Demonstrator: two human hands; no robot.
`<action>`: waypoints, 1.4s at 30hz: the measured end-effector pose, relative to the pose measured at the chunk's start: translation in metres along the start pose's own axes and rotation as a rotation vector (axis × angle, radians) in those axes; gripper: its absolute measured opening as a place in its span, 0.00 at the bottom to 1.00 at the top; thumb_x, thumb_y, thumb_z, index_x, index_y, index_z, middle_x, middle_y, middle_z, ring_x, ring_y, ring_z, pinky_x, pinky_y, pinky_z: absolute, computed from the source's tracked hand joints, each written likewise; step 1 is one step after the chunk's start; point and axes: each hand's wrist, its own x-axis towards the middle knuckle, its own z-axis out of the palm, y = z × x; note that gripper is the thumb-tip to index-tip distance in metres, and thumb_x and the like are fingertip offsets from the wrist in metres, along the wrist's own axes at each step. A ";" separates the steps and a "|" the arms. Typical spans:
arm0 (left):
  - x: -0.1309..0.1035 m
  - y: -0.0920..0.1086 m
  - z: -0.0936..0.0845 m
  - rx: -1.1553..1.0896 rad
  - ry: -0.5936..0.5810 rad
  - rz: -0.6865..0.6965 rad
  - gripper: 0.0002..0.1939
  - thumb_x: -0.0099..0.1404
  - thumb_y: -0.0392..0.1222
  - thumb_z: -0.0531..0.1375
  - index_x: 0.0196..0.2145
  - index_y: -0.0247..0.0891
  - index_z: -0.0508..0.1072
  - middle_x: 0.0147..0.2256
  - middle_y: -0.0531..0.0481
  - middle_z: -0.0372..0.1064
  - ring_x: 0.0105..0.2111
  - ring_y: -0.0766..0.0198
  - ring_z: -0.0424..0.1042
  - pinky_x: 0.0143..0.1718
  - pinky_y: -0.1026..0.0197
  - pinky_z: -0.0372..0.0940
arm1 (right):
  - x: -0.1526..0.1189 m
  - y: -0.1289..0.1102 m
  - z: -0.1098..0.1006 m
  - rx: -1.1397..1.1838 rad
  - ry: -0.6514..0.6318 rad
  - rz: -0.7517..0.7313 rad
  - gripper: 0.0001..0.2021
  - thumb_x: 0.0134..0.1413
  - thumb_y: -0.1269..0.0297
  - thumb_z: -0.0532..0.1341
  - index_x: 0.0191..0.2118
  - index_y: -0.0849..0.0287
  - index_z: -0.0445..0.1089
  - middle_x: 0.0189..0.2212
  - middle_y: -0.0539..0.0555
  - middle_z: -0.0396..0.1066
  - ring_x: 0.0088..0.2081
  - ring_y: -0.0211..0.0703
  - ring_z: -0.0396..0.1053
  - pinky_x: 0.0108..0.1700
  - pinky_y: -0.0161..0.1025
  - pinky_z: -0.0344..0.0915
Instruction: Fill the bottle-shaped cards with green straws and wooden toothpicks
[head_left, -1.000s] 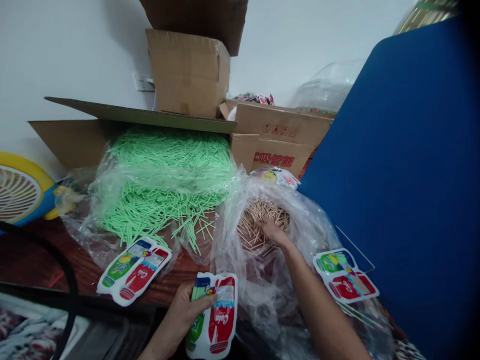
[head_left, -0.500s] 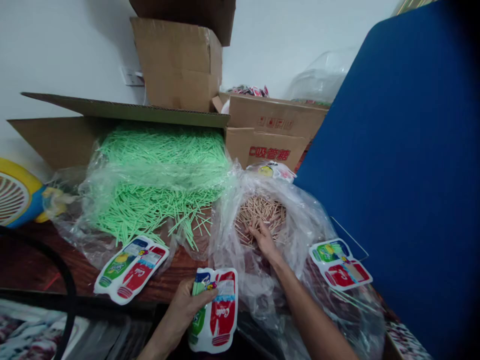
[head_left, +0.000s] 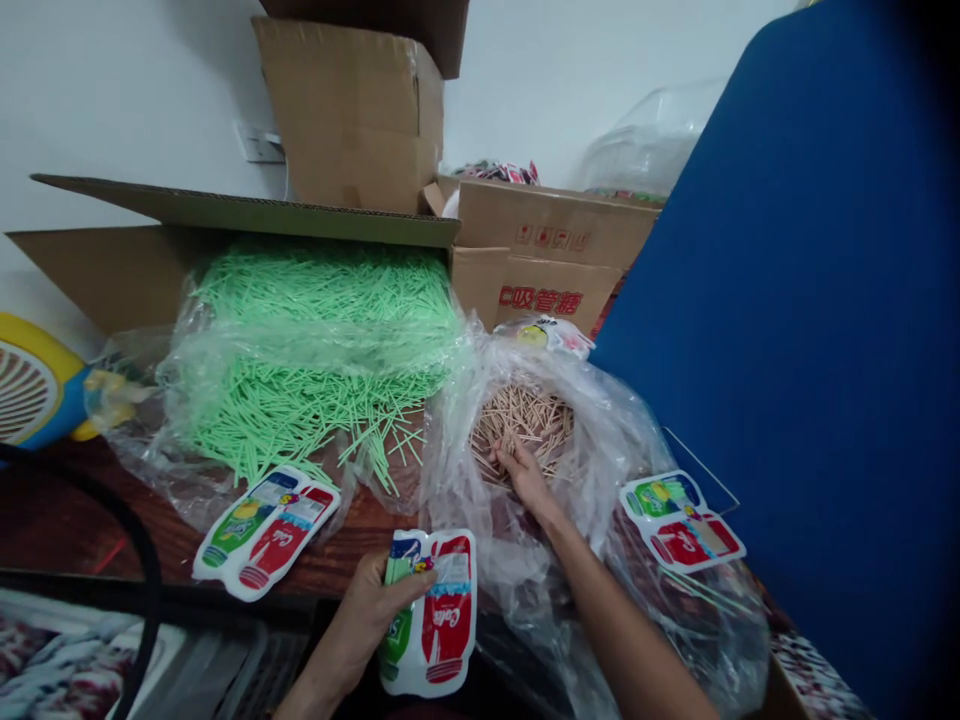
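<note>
My left hand (head_left: 367, 610) is closed around the left side of a bottle-shaped plastic packet (head_left: 452, 625) printed with green and red Cola bottles. Its thumb lies across the packet's front. Inside an open clear plastic bag (head_left: 615, 415), my right hand (head_left: 525, 475) pinches at a pile of thin brown sticks (head_left: 529, 415); the fingertips are partly hidden among them. One similar packet (head_left: 266, 535) lies to the left on the table, and another packet (head_left: 682, 520) rests on the bag's plastic at the right.
Green sticks (head_left: 322, 290) spill from a plastic-lined cardboard box (head_left: 97, 275) at the back left. More cardboard boxes (head_left: 345, 115) stand behind. A blue panel (head_left: 787, 330) bounds the right side. At the left are a yellow-and-blue fan (head_left: 64, 375) and a black cable (head_left: 142, 560).
The whole view has shifted slightly. My right fingers have moved a little among the brown sticks, while my left hand keeps its hold on the packet.
</note>
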 end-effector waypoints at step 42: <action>0.012 0.012 0.003 -0.051 -0.199 0.034 0.10 0.55 0.42 0.68 0.29 0.30 0.79 0.27 0.43 0.78 0.24 0.61 0.75 0.27 0.65 0.67 | -0.036 -0.076 0.034 0.889 0.119 0.191 0.12 0.45 0.65 0.69 0.36 0.58 0.70 0.31 0.53 0.77 0.39 0.47 0.75 0.53 0.50 0.66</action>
